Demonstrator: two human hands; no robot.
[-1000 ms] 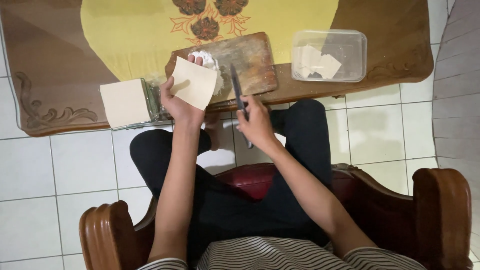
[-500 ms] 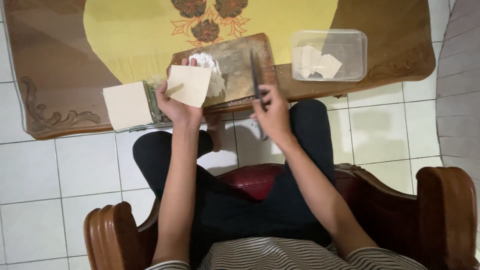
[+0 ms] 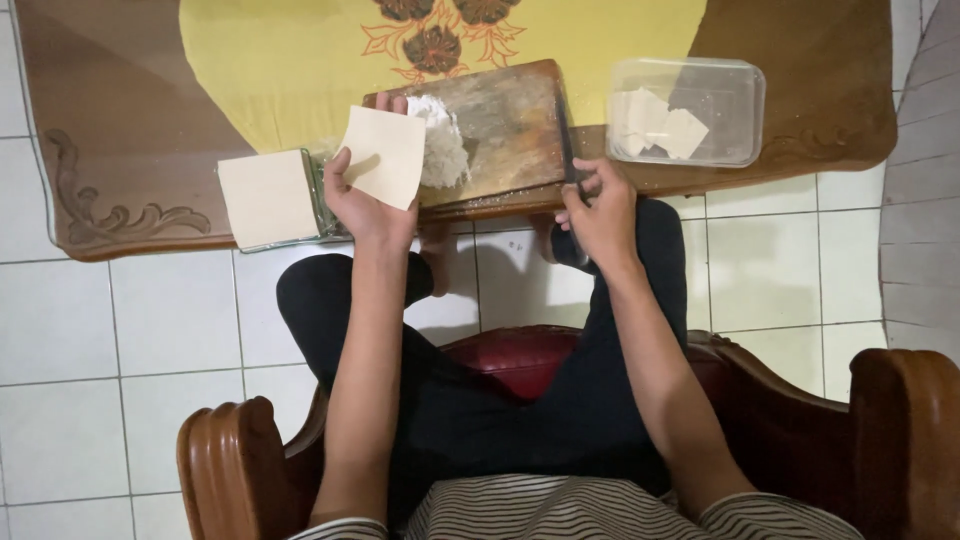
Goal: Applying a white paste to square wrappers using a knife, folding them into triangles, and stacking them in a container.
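Observation:
My left hand (image 3: 365, 205) holds up a pale square dough sheet (image 3: 384, 155) over the near left corner of a wooden cutting board (image 3: 505, 125). A mound of white filling (image 3: 440, 150) lies on the board just behind the sheet. At the board's right edge my right hand (image 3: 597, 212) grips a dark knife (image 3: 567, 140), its blade lying along that edge and pointing away from me. A stack of the same square sheets (image 3: 268, 198) sits to the left of my left hand.
A clear plastic container (image 3: 688, 110) with a few folded sheets stands right of the board. All rest on a low brown and yellow table (image 3: 150, 120). I sit on a wooden chair (image 3: 225, 460) with a red seat over white floor tiles.
My right hand has carried the knife from the board's middle to its right edge. My left hand with the sheet has stayed close to the same spot.

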